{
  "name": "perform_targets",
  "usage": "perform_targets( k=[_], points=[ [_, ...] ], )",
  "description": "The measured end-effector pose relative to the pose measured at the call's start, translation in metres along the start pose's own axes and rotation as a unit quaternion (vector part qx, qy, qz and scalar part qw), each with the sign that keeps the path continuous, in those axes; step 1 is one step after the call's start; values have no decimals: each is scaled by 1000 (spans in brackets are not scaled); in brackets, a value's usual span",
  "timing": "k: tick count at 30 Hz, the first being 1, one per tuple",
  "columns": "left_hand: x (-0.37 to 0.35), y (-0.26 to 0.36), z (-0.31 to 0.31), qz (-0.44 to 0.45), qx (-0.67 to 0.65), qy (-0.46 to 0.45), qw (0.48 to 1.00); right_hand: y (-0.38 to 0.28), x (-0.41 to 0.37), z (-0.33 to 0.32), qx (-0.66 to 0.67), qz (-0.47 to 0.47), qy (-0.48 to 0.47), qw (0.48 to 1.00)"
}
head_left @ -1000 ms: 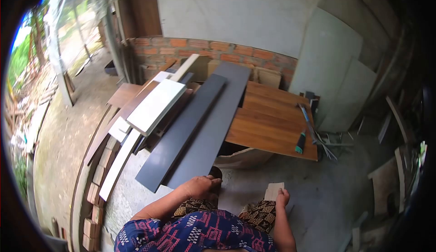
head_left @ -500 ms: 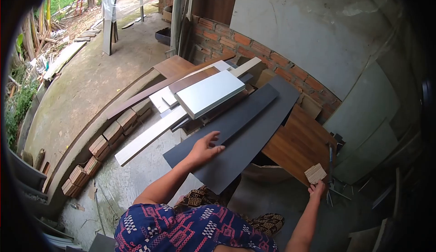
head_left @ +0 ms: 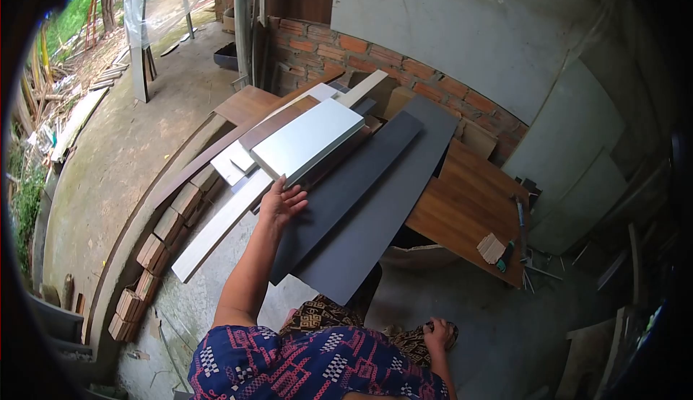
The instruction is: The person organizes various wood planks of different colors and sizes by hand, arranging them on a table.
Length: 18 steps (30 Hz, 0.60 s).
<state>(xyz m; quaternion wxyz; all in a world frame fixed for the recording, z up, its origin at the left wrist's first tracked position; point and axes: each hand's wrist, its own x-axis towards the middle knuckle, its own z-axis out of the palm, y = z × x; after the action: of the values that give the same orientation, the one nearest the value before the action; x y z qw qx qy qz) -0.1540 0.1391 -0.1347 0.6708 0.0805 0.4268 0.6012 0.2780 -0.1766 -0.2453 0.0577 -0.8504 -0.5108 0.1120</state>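
Observation:
My left hand (head_left: 283,202) is open with its fingers apart, at the near corner of a shiny white-silver panel (head_left: 309,140). Its fingertips seem to meet that corner; firm contact cannot be made out. The panel tops a stack with a brown board (head_left: 278,121) and a long pale strip (head_left: 216,234). Right of this hand lie two dark grey boards, a narrow one (head_left: 361,176) over a wider one (head_left: 390,205). My right hand (head_left: 437,336) rests by my patterned trouser knee, its fingers loosely bent and partly hidden, with nothing visible in it.
On a brown wooden board (head_left: 469,212) at right lie a ridged tan piece (head_left: 491,248), a green-and-black item (head_left: 504,257) and a hammer (head_left: 520,212). Bricks (head_left: 152,253) line the curb at left. A brick wall (head_left: 390,57) stands behind.
My left hand has moved left and up from the dark boards to the white-silver panel. My right hand has left the ridged tan piece on the brown board and come back to my knee.

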Motion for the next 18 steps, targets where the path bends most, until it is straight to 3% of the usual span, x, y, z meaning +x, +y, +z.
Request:
perform_targets(
  k=[3,7,16,18],
  points=[
    [8,1,6,-3,0,13,1000,4,-2,-8,41,63,-19,997],
    [18,-2,5,7,35,44,998,13,-4,-2,26,56,3,998],
    [-24,-48,12,-63,27,-25,997,11,0,2,-1,15,0,1000],
    [-27,-45,14,-40,-6,-23,999,12,2,3,-5,15,0,1000]
  ],
)
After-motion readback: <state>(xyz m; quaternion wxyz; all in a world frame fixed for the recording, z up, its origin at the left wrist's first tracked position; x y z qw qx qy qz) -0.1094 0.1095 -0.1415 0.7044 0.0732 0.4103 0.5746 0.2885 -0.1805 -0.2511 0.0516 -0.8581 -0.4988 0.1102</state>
